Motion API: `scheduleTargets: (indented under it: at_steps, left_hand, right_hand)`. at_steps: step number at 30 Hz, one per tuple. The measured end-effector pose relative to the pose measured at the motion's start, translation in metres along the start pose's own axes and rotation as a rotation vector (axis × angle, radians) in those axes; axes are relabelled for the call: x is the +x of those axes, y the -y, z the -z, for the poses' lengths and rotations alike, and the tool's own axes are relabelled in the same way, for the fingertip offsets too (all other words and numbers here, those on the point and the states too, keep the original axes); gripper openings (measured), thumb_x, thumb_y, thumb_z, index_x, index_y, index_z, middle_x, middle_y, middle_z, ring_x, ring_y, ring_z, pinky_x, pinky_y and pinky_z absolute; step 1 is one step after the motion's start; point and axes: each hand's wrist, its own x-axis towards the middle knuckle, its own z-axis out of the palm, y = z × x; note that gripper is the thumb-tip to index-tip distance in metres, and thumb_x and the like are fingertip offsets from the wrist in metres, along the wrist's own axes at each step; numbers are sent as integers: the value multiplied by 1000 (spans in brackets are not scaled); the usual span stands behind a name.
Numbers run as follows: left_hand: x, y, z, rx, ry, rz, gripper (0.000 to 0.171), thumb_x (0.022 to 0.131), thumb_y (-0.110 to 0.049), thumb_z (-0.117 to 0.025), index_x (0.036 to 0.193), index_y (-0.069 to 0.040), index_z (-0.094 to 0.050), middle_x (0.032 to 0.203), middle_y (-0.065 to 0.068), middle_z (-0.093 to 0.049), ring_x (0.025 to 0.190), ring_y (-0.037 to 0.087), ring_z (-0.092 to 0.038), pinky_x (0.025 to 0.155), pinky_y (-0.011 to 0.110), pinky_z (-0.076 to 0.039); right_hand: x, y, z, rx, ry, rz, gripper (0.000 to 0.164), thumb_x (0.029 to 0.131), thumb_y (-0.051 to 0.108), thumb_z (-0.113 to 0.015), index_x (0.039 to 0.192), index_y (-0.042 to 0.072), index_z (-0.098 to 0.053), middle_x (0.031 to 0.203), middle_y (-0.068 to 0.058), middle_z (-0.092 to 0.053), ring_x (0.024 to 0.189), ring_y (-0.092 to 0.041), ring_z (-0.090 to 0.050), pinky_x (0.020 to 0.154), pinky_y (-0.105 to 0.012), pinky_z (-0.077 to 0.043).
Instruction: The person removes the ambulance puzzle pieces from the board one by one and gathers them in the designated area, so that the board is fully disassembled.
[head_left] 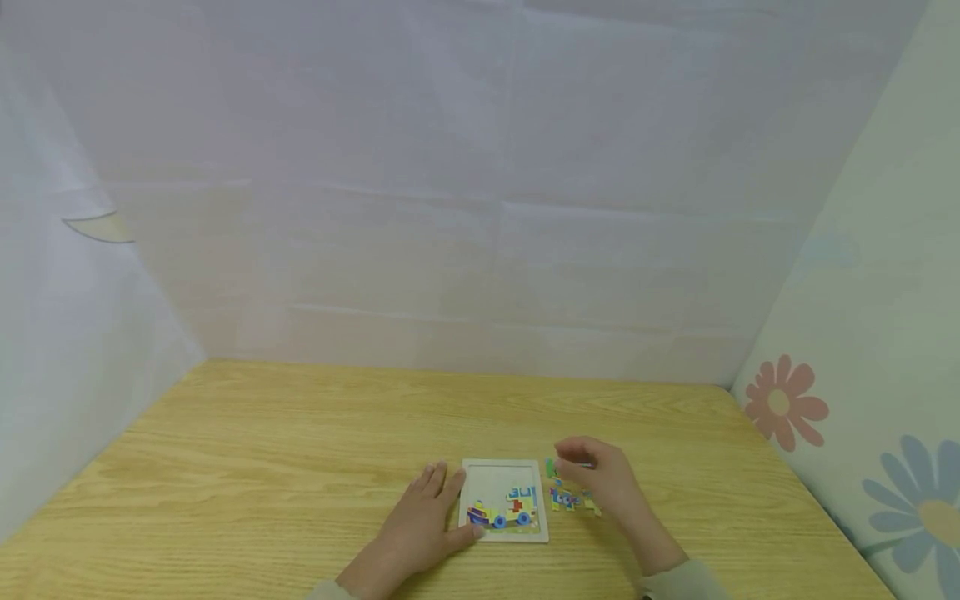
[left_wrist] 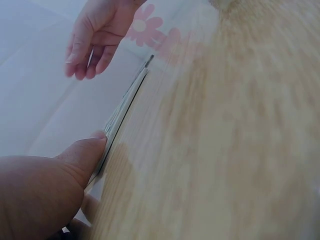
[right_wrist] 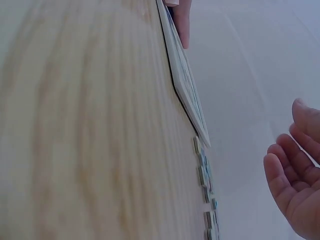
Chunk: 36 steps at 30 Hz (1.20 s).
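Note:
A square jigsaw board (head_left: 543,510) with a pale rim lies on the table; vehicle-picture pieces (head_left: 500,522) fill its lower part, and its upper area is bare. My left hand (head_left: 414,525) rests at the board's left side, fingers fairly straight, with the thumb (left_wrist: 86,156) on the near left corner. Above several loose jigsaw pieces (head_left: 562,500) to the board's right hovers my right hand (head_left: 606,482). Its fingers curve loosely with nothing between them, clear of the pieces in the right wrist view. In the head view this hand partly covers the farther pieces.
The wooden table (head_left: 300,450) reaches back to a pale cloth wall (head_left: 480,275). Another wall with printed flowers (head_left: 780,404) stands along the right edge, and a white one (head_left: 75,333) along the left.

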Motion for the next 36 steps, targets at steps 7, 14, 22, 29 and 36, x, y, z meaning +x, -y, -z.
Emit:
scheduleTargets:
  at_steps: [7,14,22,29,36]
  left_hand:
    - [0,0,0,-3,-4,5,88,81,-64,-54,142,-5,-35,147,28,-24,137,44,-20,109,57,-20]
    - [-1,-1,0,-3,-10,3,89,80,-65,-53,142,-4,-35,147,27,-25,136,44,-20,109,57,-20]
    - [-2,-2,2,-10,-4,0,88,81,-65,-52,142,-4,-34,147,27,-24,137,44,-19,109,58,-19]
    - [-2,-3,2,2,-3,-2,88,81,-65,-52,142,-3,-35,147,28,-25,136,44,-20,108,58,-20]
    - [-2,-3,3,-1,-9,-10,87,81,-64,-52,141,-3,-36,146,28,-25,136,45,-21,107,59,-22]
  right_hand:
    - [3,-2,-8,-25,149,108,31,84,14,-68,110,0,-62,107,-17,-64,96,-24,-60,77,-21,-52]
    - [5,-4,-13,-89,249,173,30,83,9,-67,111,-1,-62,110,-17,-63,102,-29,-58,81,-23,-52]
    - [5,-4,-17,-122,341,171,29,84,8,-66,112,2,-62,112,-14,-62,104,-31,-57,84,-31,-53]
    - [8,-7,-22,-200,396,184,29,83,7,-67,112,6,-64,113,-5,-63,106,-27,-57,86,-33,-52]
    - [8,-3,-28,-285,428,204,30,79,5,-70,110,5,-65,109,-5,-64,98,-24,-58,82,-38,-52]
